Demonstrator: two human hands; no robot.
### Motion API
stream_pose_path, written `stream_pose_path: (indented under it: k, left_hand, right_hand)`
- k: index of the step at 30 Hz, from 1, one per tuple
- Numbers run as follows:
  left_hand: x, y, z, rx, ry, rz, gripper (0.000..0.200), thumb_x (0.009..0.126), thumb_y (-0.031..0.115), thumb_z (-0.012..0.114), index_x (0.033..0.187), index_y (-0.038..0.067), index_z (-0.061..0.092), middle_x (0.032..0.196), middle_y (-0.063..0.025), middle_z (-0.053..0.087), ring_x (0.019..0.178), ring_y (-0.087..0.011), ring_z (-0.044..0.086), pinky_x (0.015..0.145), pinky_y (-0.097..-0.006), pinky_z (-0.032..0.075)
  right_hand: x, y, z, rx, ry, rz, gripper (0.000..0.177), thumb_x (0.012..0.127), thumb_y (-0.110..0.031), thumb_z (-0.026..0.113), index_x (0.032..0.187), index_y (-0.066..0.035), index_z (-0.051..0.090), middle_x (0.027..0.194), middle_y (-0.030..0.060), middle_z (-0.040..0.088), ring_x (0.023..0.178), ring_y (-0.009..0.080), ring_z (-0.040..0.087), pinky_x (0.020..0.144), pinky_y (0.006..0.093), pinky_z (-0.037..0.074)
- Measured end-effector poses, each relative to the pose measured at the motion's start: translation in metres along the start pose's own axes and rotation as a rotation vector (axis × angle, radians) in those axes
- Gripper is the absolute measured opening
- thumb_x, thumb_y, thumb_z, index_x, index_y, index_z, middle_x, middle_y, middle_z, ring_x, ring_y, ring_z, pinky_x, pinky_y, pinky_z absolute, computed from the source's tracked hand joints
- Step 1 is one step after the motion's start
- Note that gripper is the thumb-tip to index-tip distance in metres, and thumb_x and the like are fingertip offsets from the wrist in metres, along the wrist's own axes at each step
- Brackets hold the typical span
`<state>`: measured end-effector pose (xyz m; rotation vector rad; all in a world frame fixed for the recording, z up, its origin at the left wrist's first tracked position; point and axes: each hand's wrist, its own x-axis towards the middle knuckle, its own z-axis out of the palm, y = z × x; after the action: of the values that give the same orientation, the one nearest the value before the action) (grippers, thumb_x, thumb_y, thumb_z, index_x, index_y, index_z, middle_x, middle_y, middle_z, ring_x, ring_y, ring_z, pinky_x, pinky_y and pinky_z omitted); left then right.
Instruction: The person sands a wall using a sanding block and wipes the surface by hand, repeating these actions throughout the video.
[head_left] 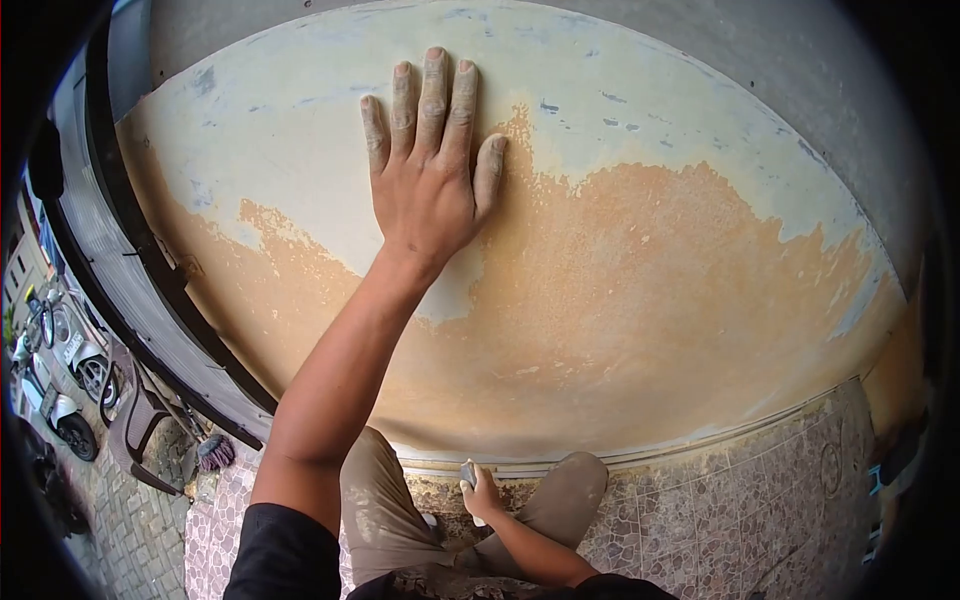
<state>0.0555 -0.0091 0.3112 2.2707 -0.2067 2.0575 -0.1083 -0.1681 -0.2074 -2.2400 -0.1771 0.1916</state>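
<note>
My left hand (428,165) lies flat on the wall (620,260), fingers spread and pointing up, their skin coated in pale dust. Orange-tan coating covers the wall's lower part, with a ragged border to pale cream paint above. Several small grey-blue patches mark the cream area. Low between my knees, my right hand (484,494) is closed around a small tool (468,473) with a grey end, held apart from the wall. My fingers hide most of it, so its exact kind cannot be made out.
A dark-framed panel (150,250) borders the wall on the left. Beyond it are a brown chair (145,425), a broom head (215,453) and parked scooters (62,415). Stone-patterned tiles (720,490) pave the floor, with a dusty ledge at the wall's foot.
</note>
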Motion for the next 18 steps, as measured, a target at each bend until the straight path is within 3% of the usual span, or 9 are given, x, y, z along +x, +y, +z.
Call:
stream_pose_path:
  k: [2, 4, 9, 11, 12, 14, 18]
  left_hand:
    - [-0.014, 0.014, 0.003, 0.022, -0.057, 0.02, 0.067, 0.102, 0.044, 0.049, 0.158, 0.011, 0.036, 0.166, -0.009, 0.03, 0.156, -0.0294, 0.018, 0.126, -0.0509, 0.003]
    - [-0.028, 0.028, 0.004, 0.001, -0.129, 0.076, 0.069, 0.101, 0.046, 0.05, 0.158, 0.011, 0.035, 0.166, -0.0088, 0.03, 0.156, -0.0289, 0.018, 0.126, -0.0512, 0.003]
    - [-0.072, 0.055, 0.012, -0.037, -0.245, 0.233, 0.071, 0.101, 0.051, 0.047, 0.159, 0.012, 0.034, 0.166, -0.0052, 0.03, 0.156, -0.0249, 0.02, 0.127, -0.0493, 0.004]
    - [-0.087, 0.059, 0.014, -0.053, -0.351, 0.433, 0.07, 0.102, 0.051, 0.043, 0.16, 0.014, 0.03, 0.167, -0.0023, 0.026, 0.155, -0.0204, 0.019, 0.128, -0.0453, 0.006]
    - [-0.09, 0.059, 0.011, -0.053, -0.343, 0.432, 0.07, 0.102, 0.051, 0.043, 0.16, 0.014, 0.03, 0.167, -0.0023, 0.026, 0.155, -0.0204, 0.019, 0.128, -0.0453, 0.006]
    - [-0.094, 0.055, 0.006, -0.142, -0.542, 0.62, 0.068, 0.104, 0.049, 0.039, 0.162, 0.016, 0.025, 0.169, 0.0006, 0.022, 0.155, -0.017, 0.018, 0.129, -0.0413, 0.008]
    - [-0.08, 0.035, -0.001, -0.249, -0.636, 0.741, 0.07, 0.103, 0.049, 0.043, 0.162, 0.017, 0.022, 0.169, 0.0018, 0.021, 0.155, -0.0156, 0.019, 0.129, -0.0394, 0.011]
  right_hand:
    - [0.005, 0.007, 0.01, 0.011, -0.037, 0.056, 0.06, 0.092, -0.021, 0.066, 0.145, -0.003, 0.045, 0.126, 0.0228, 0.056, 0.117, 0.041, 0.057, 0.098, 0.0461, 0.047]
    - [0.003, 0.012, 0.018, 0.014, -0.021, -0.015, 0.059, 0.093, -0.025, 0.064, 0.146, -0.007, 0.045, 0.126, 0.0232, 0.055, 0.117, 0.0436, 0.057, 0.095, 0.0498, 0.049]
    - [-0.004, 0.002, 0.014, -0.01, -0.158, -0.071, 0.061, 0.093, -0.024, 0.064, 0.146, -0.004, 0.044, 0.131, 0.0243, 0.055, 0.121, 0.0429, 0.056, 0.099, 0.049, 0.047]
    - [-0.005, 0.003, 0.012, -0.027, -0.202, -0.045, 0.061, 0.092, -0.023, 0.065, 0.146, -0.001, 0.044, 0.132, 0.0249, 0.055, 0.123, 0.0424, 0.055, 0.102, 0.0477, 0.046]
    - [-0.005, 0.005, 0.012, -0.069, -0.215, -0.041, 0.062, 0.092, -0.023, 0.065, 0.146, -0.001, 0.044, 0.132, 0.0251, 0.055, 0.123, 0.0425, 0.054, 0.102, 0.0477, 0.045]
    - [-0.005, 0.008, 0.013, -0.113, -0.225, -0.042, 0.063, 0.092, -0.024, 0.066, 0.146, -0.001, 0.044, 0.132, 0.0252, 0.055, 0.123, 0.0426, 0.054, 0.103, 0.0476, 0.045]
    - [-0.004, 0.021, 0.015, -0.109, -0.189, -0.012, 0.062, 0.092, -0.027, 0.064, 0.146, -0.003, 0.045, 0.135, 0.0253, 0.054, 0.124, 0.0431, 0.054, 0.102, 0.0489, 0.047]
